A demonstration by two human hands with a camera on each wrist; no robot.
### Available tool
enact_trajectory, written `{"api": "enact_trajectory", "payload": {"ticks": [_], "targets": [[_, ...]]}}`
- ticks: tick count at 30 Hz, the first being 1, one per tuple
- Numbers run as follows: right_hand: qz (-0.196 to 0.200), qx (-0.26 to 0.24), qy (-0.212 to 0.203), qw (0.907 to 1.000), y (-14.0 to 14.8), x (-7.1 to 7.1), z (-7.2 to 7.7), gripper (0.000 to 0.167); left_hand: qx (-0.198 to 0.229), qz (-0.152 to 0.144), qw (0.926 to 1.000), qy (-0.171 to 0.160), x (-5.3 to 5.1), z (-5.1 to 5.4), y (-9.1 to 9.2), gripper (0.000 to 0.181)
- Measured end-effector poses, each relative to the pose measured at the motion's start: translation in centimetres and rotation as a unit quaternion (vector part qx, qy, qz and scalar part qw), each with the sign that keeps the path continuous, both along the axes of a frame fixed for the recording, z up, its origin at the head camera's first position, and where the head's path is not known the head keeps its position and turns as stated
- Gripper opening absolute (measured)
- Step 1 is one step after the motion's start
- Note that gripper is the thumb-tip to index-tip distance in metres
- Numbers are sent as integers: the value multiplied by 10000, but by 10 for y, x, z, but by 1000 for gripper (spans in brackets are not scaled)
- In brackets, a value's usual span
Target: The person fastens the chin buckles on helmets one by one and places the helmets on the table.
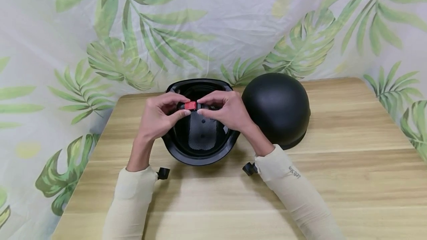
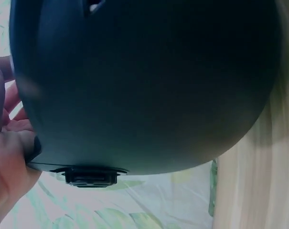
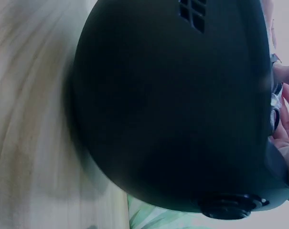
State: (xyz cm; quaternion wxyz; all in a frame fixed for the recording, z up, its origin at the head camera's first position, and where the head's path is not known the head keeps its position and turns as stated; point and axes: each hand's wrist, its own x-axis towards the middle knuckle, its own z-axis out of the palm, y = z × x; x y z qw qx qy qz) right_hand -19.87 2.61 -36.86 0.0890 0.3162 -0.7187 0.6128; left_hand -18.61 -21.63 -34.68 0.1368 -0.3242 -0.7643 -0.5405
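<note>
A black helmet (image 1: 200, 158) lies upside down on the table with its opening upward. Over that opening, my left hand (image 1: 158, 116) pinches the red-buttoned half of a strap buckle (image 1: 190, 105) between thumb and fingers. From the other side, my right hand (image 1: 231, 110) pinches the buckle's black end. Both halves meet at the middle; whether they are latched cannot be told. In the left wrist view the helmet's outer shell (image 2: 149, 95) hides most of the left hand. The right wrist view also shows mostly shell (image 3: 173, 105), with fingers at its right edge.
Close on the right stands a second black helmet (image 1: 277, 108), dome up, partly behind the right wrist. Both rest on a wooden table (image 1: 213, 203). A leaf-printed cloth (image 1: 233, 29) hangs behind the table. Small black wrist mounts (image 1: 163, 173) jut from the sleeves.
</note>
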Motion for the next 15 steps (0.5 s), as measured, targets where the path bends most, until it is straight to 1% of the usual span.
{"api": "enact_trajectory", "payload": {"ticks": [4,11,15], "targets": [[-72,5,-66,10000,2,1,1,23,-40,-40,9999,-144,-2,0,1,28],[17,50,-21,10000,2,-1,0,24,-190,-14,9995,-255,-1,3,-2,29],[94,28,11,10000,2,-3,-1,25,-275,38,9993,-268,0,3,-4,29]]}}
